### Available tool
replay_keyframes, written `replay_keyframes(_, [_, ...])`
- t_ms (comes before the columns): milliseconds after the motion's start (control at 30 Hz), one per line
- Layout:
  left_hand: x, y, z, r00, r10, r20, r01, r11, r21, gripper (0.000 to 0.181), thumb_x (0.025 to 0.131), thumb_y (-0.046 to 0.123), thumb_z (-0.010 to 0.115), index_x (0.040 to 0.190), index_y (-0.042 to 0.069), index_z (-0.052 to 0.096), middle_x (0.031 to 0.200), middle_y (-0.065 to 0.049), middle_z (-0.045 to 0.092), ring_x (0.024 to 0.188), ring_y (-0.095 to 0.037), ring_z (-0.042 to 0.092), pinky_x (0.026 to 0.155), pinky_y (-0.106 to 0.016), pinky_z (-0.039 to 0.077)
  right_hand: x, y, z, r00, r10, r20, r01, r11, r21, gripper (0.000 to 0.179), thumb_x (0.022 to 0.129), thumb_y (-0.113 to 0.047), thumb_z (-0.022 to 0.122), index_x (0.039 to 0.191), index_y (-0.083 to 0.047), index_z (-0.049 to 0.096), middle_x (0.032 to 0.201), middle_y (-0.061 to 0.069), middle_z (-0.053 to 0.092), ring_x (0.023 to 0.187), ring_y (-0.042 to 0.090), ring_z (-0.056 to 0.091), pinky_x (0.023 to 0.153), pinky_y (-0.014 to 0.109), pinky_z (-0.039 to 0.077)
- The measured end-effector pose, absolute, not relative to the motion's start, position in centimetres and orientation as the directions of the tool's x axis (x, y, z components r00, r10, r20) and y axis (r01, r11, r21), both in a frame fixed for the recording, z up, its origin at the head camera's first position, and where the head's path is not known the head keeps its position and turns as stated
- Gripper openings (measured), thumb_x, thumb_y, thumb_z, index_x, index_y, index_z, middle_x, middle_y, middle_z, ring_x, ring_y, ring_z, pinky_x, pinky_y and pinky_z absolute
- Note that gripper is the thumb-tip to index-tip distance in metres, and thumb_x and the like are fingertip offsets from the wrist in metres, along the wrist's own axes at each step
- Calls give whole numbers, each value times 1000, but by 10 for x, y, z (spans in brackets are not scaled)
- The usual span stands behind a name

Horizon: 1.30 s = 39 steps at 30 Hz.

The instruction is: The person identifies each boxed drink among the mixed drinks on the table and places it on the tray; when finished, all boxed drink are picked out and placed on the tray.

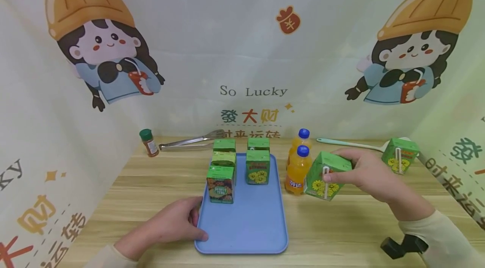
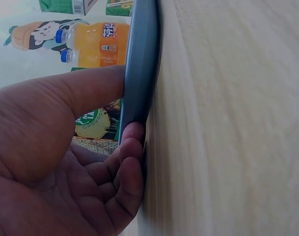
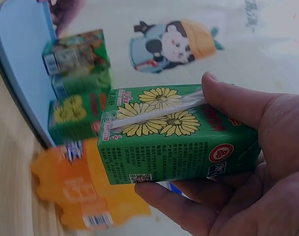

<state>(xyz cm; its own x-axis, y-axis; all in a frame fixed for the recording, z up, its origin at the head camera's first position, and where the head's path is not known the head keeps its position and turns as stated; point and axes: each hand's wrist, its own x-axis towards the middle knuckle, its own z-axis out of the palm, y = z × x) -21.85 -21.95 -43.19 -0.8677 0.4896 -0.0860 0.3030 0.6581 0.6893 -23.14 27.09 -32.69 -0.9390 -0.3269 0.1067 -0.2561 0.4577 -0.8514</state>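
In the head view my left hand grips the left rim of a blue tray. The left wrist view shows its thumb over the rim and the fingers curled at the tray's outer edge. My right hand holds a green drink carton with yellow flowers and a wrapped straw, tilted and raised to the right of the tray. Several cartons stand on the tray's far part: a left row with a brown-fronted carton foremost, and a right row led by a flowered carton.
Two orange soda bottles with blue caps stand right of the tray. Another flowered carton is at the far right, by a pale green-handled utensil. Metal tongs and a green-capped spice jar lie back left.
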Motion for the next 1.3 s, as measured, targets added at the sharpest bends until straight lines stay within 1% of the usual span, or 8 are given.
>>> replay_keyframes(233, [-217, -219, -430, -868, 491, -71, 319, 661, 679, 67, 76, 25, 102, 126, 0, 65, 78, 4, 62, 65, -11, 56, 60, -28, 45, -237, 225, -331, -919, -387, 73, -280, 510, -814, 43, 89, -27, 95, 125, -10, 79, 96, 6, 72, 81, 24, 60, 68, 34, 54])
replay_keyframes(400, [-218, -218, -431, -867, 494, -68, 323, 660, 679, 61, 76, 26, 102, 120, 4, 65, 78, 4, 62, 66, -11, 56, 60, -28, 45, -242, 197, -338, -905, -413, 100, -337, 554, -761, 37, 86, -34, 98, 111, -16, 79, 87, 2, 67, 81, 24, 59, 68, 36, 52])
replay_keyframes(567, [-218, -219, -432, -867, 494, -71, 320, 660, 680, 65, 77, 26, 102, 125, 1, 65, 78, 4, 62, 65, -11, 56, 59, -28, 45, -249, 174, -351, -907, -409, 102, -342, 572, -746, 41, 83, -34, 100, 116, -17, 81, 88, -1, 69, 79, 21, 61, 66, 37, 54])
replay_keyframes(733, [-218, -219, -434, -869, 490, -69, 318, 660, 681, 71, 77, 25, 102, 130, -2, 64, 78, 4, 62, 65, -11, 55, 59, -28, 44, -256, 151, -365, -903, -414, 116, -355, 566, -744, 51, 83, -32, 101, 126, -13, 81, 94, -2, 73, 79, 18, 63, 68, 35, 55])
replay_keyframes(800, [-218, -219, -434, -869, 490, -68, 320, 661, 679, 69, 76, 26, 102, 127, -1, 65, 78, 4, 62, 65, -11, 55, 59, -28, 44, -259, 144, -368, -908, -403, 118, -351, 573, -741, 54, 83, -32, 101, 129, -11, 80, 95, -2, 73, 79, 18, 63, 68, 35, 54])
replay_keyframes(933, [-218, -218, -434, -868, 492, -68, 318, 656, 684, 71, 76, 26, 102, 130, -1, 64, 78, 4, 62, 65, -11, 55, 59, -28, 44, -264, 134, -374, -919, -375, 120, -338, 596, -728, 53, 83, -32, 101, 127, -11, 80, 97, -1, 72, 81, 17, 62, 69, 35, 54])
replay_keyframes(1200, [-218, -218, -433, -871, 486, -70, 317, 665, 676, 65, 76, 25, 102, 124, 2, 64, 78, 4, 62, 65, -11, 55, 59, -28, 44, -270, 121, -387, -916, -380, 128, -360, 636, -682, 48, 85, -35, 99, 123, -12, 80, 90, -5, 69, 79, 16, 61, 67, 33, 52])
replay_keyframes(1300, [-217, -219, -433, -870, 488, -68, 317, 661, 680, 71, 76, 25, 102, 130, -2, 64, 78, 4, 62, 65, -11, 55, 59, -28, 44, -272, 117, -390, -911, -393, 125, -366, 631, -684, 46, 87, -34, 98, 122, -11, 80, 89, -6, 69, 78, 17, 61, 66, 32, 52])
